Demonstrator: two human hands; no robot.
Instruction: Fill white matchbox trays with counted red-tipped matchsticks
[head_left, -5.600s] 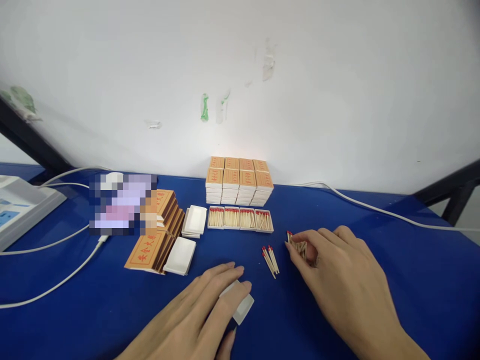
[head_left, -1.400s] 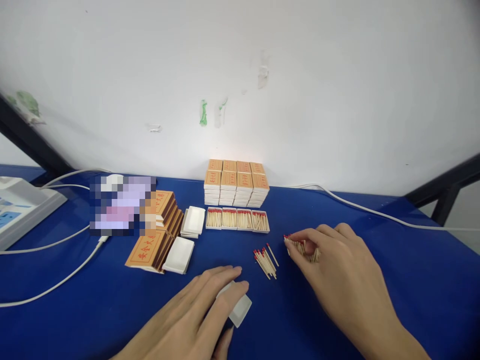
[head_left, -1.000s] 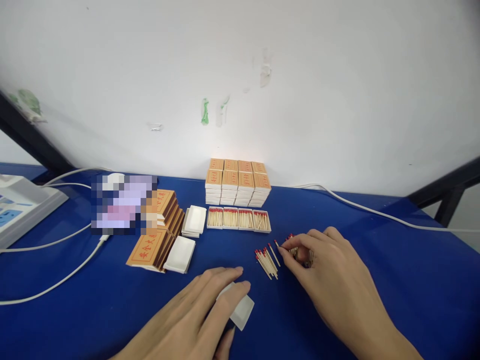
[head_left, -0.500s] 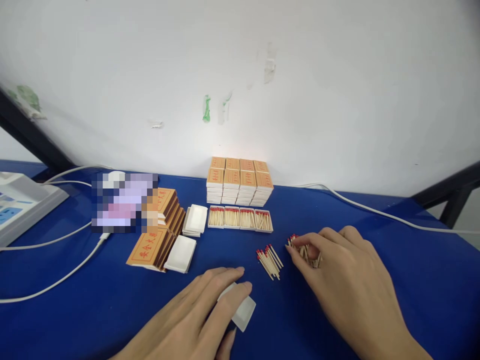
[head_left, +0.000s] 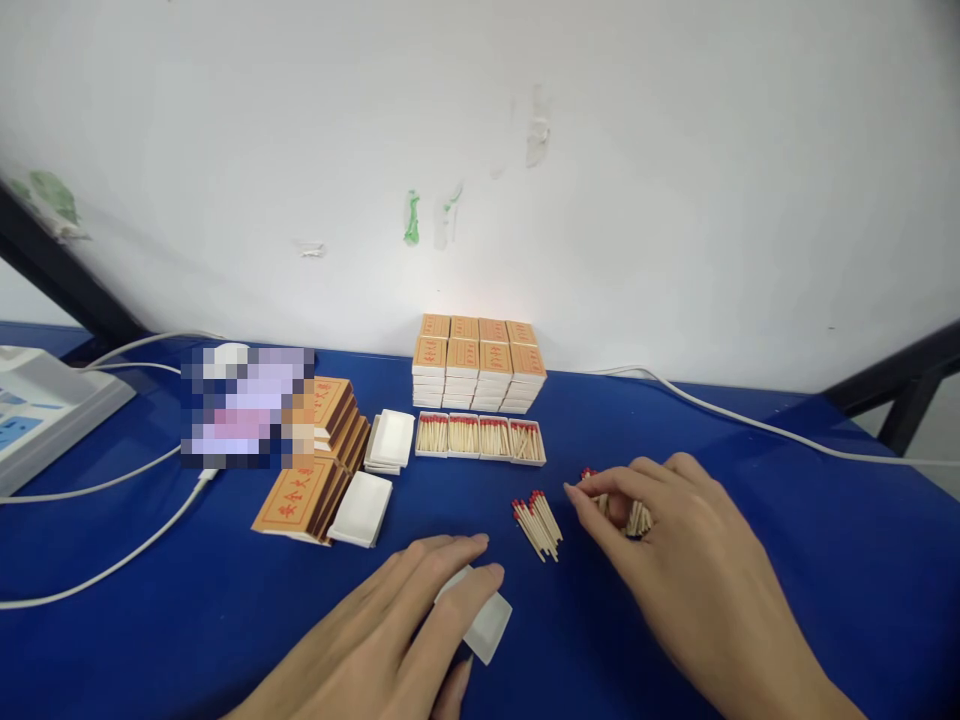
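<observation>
My left hand (head_left: 397, 630) is closed around a small white matchbox tray (head_left: 487, 625), its fingers over the top and its thumb low at the near side. Just beyond the tray, a little group of red-tipped matches (head_left: 538, 527) lies on the blue table. To their right is my right hand (head_left: 682, 570), thumb and index tips pinched together. Whether anything is between those tips I cannot make out. A second heap of matches (head_left: 640, 518) shows behind and under that hand, partly hidden by it.
Trays filled with matches (head_left: 480, 437) stand in a row before stacked orange-topped matchboxes (head_left: 480, 360). On the left are white trays (head_left: 361, 507), orange matchbox sleeves (head_left: 296, 497), a blurred phone-like object (head_left: 259, 400) and white cables (head_left: 135, 567). A white cable (head_left: 720, 425) runs along the right.
My right fingertips have shifted slightly left and away from the heap. The loose matches beside them sit closer together. My left hand and its tray stay put.
</observation>
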